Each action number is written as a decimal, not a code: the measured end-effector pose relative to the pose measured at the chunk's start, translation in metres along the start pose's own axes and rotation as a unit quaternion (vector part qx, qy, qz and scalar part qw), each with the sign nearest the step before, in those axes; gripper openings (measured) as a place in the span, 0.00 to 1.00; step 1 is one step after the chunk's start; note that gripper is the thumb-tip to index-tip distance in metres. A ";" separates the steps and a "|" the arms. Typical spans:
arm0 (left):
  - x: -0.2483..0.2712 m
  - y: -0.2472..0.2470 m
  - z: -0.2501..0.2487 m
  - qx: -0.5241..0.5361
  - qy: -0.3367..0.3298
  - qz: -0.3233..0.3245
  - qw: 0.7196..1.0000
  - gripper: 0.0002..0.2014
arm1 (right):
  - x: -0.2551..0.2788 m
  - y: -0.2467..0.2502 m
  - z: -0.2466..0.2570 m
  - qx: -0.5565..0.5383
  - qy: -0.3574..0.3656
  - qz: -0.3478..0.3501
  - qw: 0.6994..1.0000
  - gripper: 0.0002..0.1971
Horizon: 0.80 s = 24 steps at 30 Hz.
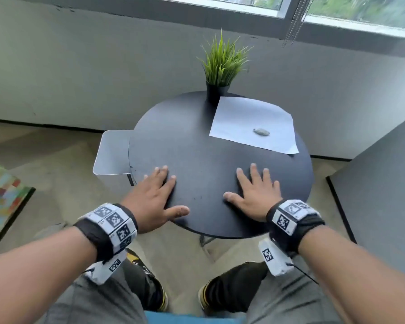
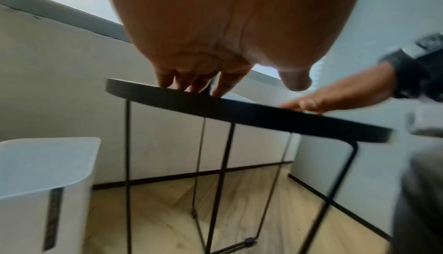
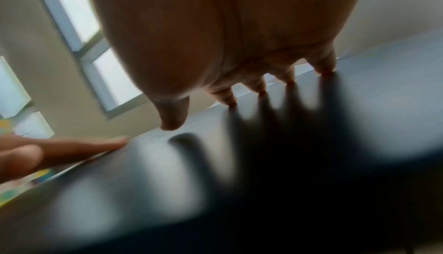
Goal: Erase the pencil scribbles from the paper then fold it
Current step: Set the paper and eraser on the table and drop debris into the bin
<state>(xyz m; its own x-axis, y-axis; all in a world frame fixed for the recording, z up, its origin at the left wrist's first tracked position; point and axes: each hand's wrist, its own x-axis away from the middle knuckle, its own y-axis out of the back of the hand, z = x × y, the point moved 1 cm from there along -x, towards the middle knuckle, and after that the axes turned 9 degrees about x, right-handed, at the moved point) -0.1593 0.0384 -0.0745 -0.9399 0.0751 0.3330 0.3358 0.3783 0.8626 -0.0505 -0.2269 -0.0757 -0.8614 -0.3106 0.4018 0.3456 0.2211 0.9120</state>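
A small round black table (image 1: 197, 141) stands under a window. Both the left hand (image 1: 153, 197) and the right hand (image 1: 255, 195) lie flat and spread on it, holding nothing. The paper (image 1: 248, 120) lies far right, an eraser (image 1: 261, 131) on it; thin and floppy, it likely slides, so pin one corner.

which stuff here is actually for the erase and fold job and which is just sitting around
For the job:
- paper
- pencil scribble on it
- left hand, flat on the table
- right hand, flat on the table

Just lying about:
- potted plant
- white bin
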 end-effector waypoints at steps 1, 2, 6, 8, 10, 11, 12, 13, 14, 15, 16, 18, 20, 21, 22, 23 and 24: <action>0.005 -0.005 -0.008 -0.004 -0.047 0.020 0.999 0.73 | 0.015 -0.006 0.020 0.012 0.053 0.000 0.999 0.47; 0.012 -0.007 -0.016 0.006 -0.096 0.034 0.995 0.70 | 0.031 -0.010 0.036 0.012 0.125 -0.008 0.992 0.46; 0.009 0.014 -0.026 0.130 -0.169 -0.015 0.977 0.54 | 0.048 0.006 0.012 -0.176 0.212 -0.087 0.957 0.35; -0.014 0.032 -0.005 0.203 -0.128 -0.138 0.961 0.42 | 0.027 0.005 -0.033 -0.190 0.025 -0.146 0.971 0.34; -0.039 0.051 0.039 0.281 -0.017 -0.263 0.923 0.30 | 0.022 -0.007 -0.050 -0.093 -0.124 -0.096 0.983 0.38; -0.050 0.059 0.066 0.311 0.056 -0.302 0.900 0.27 | 0.024 -0.016 -0.041 -0.061 -0.133 -0.070 0.987 0.41; -0.060 0.064 0.096 0.328 0.134 -0.318 0.879 0.25 | 0.030 -0.025 -0.024 -0.052 -0.110 -0.059 0.991 0.43; -0.069 0.065 0.125 0.337 0.205 -0.313 0.864 0.25 | 0.039 -0.031 -0.002 -0.050 -0.068 -0.052 0.995 0.45; -0.076 0.062 0.149 0.338 0.263 -0.294 0.854 0.25 | 0.050 -0.035 0.020 -0.047 -0.020 -0.048 0.998 0.46; -0.083 0.057 0.168 0.329 0.303 -0.270 0.852 0.24 | 0.061 -0.036 0.039 -0.049 0.032 -0.047 0.997 0.46; -0.090 0.051 0.181 0.316 0.330 -0.254 0.853 0.23 | 0.068 -0.033 0.052 -0.061 0.081 -0.048 0.994 0.46; -0.102 0.039 0.201 0.303 0.368 -0.238 0.846 0.24 | 0.067 -0.014 0.059 -0.157 0.144 -0.052 0.976 0.44; -0.113 0.027 0.215 0.295 0.397 -0.221 0.840 0.30 | 0.043 0.006 0.041 -0.260 0.101 -0.097 0.955 0.41; -0.118 0.022 0.220 0.294 0.407 -0.212 0.838 0.32 | 0.028 0.014 0.029 -0.270 0.055 -0.114 0.954 0.40; -0.123 0.016 0.227 0.294 0.416 -0.203 0.837 0.33 | 0.014 0.021 0.019 -0.251 0.011 -0.111 0.962 0.40; -0.125 0.013 0.231 0.292 0.422 -0.195 0.836 0.33 | 0.003 0.024 0.014 -0.207 -0.020 -0.089 0.974 0.40; -0.128 0.011 0.235 0.283 0.433 -0.196 0.833 0.32 | -0.003 0.024 0.017 -0.148 -0.032 -0.055 0.987 0.41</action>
<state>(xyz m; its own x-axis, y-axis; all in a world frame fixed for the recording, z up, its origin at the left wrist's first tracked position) -0.0502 0.2500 -0.1975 -0.4920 -0.7572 0.4295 -0.2982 0.6101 0.7340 -0.0458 -0.2050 -0.0563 -0.9182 -0.2561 0.3021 0.3345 -0.0931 0.9378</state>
